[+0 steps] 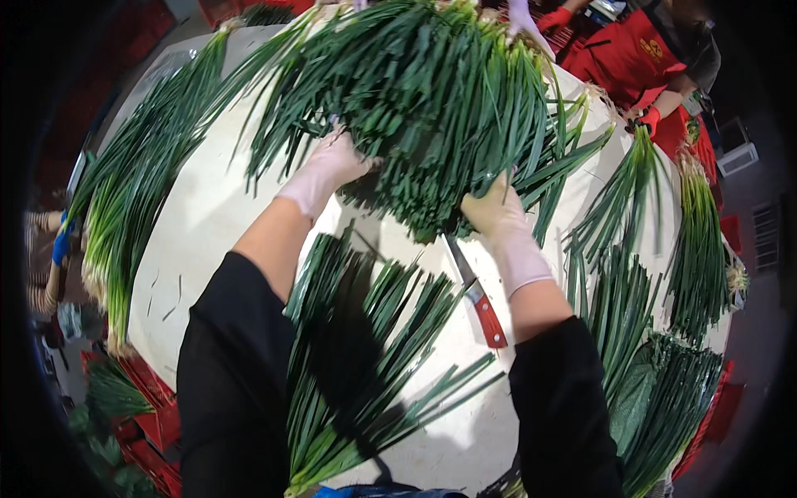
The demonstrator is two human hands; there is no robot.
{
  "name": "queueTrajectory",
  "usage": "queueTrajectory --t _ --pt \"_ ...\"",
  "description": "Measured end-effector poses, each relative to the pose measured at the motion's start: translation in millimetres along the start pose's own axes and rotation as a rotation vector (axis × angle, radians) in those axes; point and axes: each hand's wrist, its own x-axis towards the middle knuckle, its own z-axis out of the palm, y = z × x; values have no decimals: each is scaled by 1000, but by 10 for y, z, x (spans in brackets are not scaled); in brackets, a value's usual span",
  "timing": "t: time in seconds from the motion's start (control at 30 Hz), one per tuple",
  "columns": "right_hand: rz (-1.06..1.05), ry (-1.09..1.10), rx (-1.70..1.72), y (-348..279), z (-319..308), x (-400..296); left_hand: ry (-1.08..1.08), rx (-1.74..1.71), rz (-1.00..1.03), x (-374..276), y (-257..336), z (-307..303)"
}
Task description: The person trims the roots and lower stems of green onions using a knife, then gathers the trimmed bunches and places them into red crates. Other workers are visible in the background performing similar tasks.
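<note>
A big heap of long green allium stalks (423, 112) spreads over the far side of the white table, its blunt leaf ends facing me. Both my hands wear pale thin gloves. My left hand (333, 162) grips the left side of the heap near those ends, its fingers partly hidden by leaves. On the right side my right hand (498, 211) holds the same heap. A knife (485, 311) with a red handle lies just left of my right wrist, blade pointing away from me. Nearer me, a loose bunch of stalks (367, 348) rests between my forearms.
The white table (180, 249) carries more rooted stalks (155, 137) at left and bundles (697, 249) at right. At upper right, a person in a red apron (629, 62) holds a bunch (641, 162). Another gloved hand (523, 18) touches the heap's far side. Red crates (155, 423) stand at lower left.
</note>
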Motion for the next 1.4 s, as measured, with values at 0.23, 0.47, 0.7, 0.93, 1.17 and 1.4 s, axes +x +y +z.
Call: queueTrajectory --t 0.23,0.47,0.7,0.93,1.17,1.4 --pt "-50 -37 54 486 -442 -945 37 -666 -182 -1144 -676 -261" --pt "215 -196 629 1684 59 -2958 181 -875 -160 -3156 -1598 30" --pt "340 -584 694 1935 755 -4429 260 -1170 -456 -5437 -2281 1494" --pt "-46 -568 334 1869 1066 -4737 -3 -1222 -452 -6265 -1608 1832" --pt "273 -870 825 1412 939 -4798 -230 -1287 -168 -6049 -1661 1854" --pt "382 -668 997 780 1132 -4572 -423 -1399 -131 -5854 -1331 1726"
